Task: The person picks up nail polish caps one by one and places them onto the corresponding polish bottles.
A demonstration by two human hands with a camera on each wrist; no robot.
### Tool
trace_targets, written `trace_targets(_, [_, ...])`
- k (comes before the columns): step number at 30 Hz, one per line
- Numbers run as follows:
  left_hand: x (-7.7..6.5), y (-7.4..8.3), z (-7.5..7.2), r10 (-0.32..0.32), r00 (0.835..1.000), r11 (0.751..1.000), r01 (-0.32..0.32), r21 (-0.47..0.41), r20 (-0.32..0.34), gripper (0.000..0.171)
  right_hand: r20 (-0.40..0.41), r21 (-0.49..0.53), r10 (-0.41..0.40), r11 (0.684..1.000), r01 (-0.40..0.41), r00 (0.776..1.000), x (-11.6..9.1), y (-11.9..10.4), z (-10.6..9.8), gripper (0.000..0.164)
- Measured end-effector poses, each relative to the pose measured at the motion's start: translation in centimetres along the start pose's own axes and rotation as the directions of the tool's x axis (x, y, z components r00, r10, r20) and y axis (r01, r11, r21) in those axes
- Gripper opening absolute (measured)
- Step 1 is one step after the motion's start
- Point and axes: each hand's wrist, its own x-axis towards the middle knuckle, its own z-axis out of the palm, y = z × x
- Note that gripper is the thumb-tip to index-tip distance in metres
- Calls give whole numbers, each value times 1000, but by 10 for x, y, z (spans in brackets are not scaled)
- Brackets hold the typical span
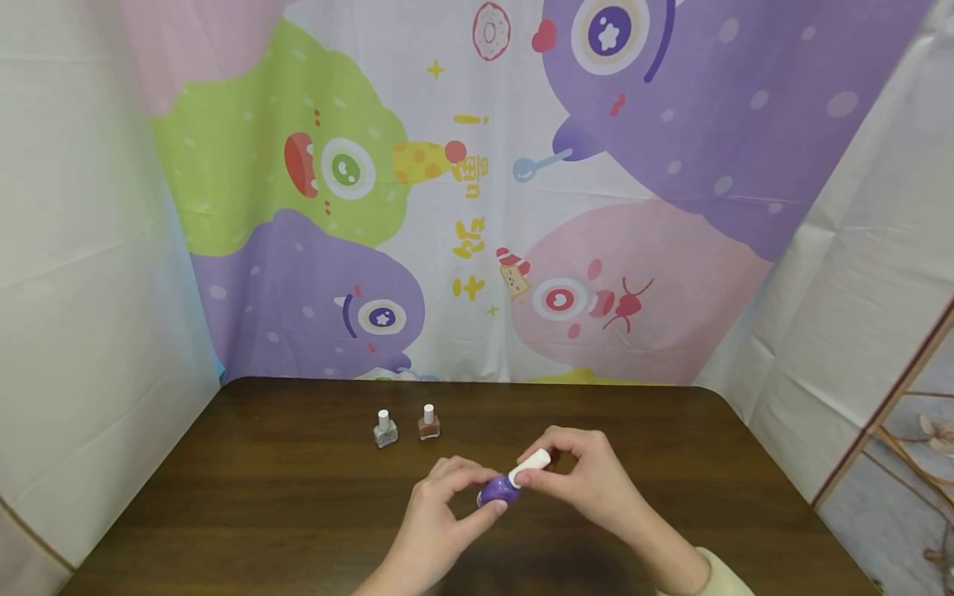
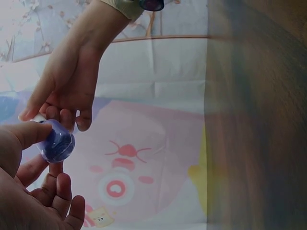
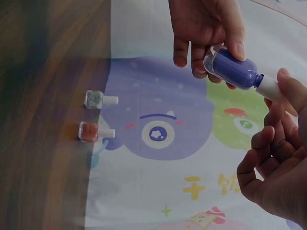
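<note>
A purple nail polish bottle (image 1: 498, 491) is held tilted above the dark table (image 1: 298, 513). My left hand (image 1: 445, 513) pinches its glass body between thumb and fingers. On the white cap (image 1: 531, 467), my right hand (image 1: 585, 480) has a pinch grip with thumb and fingertips. The right wrist view shows the cap (image 3: 269, 89) at the bottle's neck, with a bit of dark thread between cap and purple glass (image 3: 235, 69). In the left wrist view the rounded base of the bottle (image 2: 58, 143) faces the camera and mostly hides the cap.
Two more nail polish bottles stand upright toward the back of the table: a silvery glitter one (image 1: 385, 432) and a reddish-brown one (image 1: 428, 425), both white-capped. Behind the table hangs a cartoon-printed curtain (image 1: 462, 331); white cloth (image 1: 82, 248) hangs at the sides.
</note>
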Motion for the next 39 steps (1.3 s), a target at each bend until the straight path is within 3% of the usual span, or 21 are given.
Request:
trace_targets(9, [1,-2,6,43,999,999,-43,12,-32,22,-40,-4,77,997,-78,996,6,-25,-1,18])
trace_targets(15, [2,0,9,13,999,1000,-13,9,-48,24,-65,-11,132,991,-133,989,5,-10,2,24])
trace_targets(20, [3,1,11,-8,998,1000,9,14,-56,26,-89,11,136,991,-136,987,5,-3,6,35])
trace_targets(31, [4,1,16,45,995,999,-43,24,-87,27,-125,0,161,987,-162,979,8,-4,9,45])
trace_targets(39, [4,4,19,17,996,1000,-17,-2,-85,27,-122,38,138,990,-134,983,12,-32,6,43])
